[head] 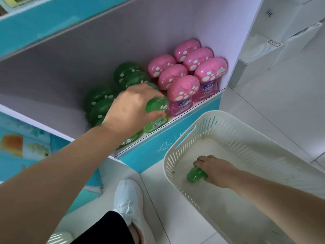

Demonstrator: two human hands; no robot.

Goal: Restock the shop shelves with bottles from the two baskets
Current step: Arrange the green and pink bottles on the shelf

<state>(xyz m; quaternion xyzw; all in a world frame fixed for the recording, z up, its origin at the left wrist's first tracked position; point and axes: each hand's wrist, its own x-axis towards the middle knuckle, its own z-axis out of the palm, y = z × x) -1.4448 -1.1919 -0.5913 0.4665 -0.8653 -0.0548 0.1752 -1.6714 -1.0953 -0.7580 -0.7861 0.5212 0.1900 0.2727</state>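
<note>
Nearest the lens, the person's left forearm (52,169) runs up from 7 o'clock to the left hand (130,110) near the middle of view. Its fingers and thumb curl over the spotted cap of a green bottle (156,110). That bottle leans a little, its base at the front edge of the shelf (202,110), just beside the nearest of the pink bottles (182,90). At 4 o'clock the right hand (214,169) reaches down into the cream basket (168,155), fingers curled round a second green bottle (195,176) low on the basket floor, mostly hidden under the hand. At 9 o'clock of the left hand and behind it stand more green bottles (100,101), too blurred to count. At 1 o'clock of that hand the 6 pink bottles, caps dotted white, stand upright in 2 rows of 3 against the shelf's right wall, packed close. The basket sits on pale floor tiles (255,111) just below the shelf's teal front. At 6 o'clock a white shoe (128,199) and a dark trouser leg (105,228) show.
</note>
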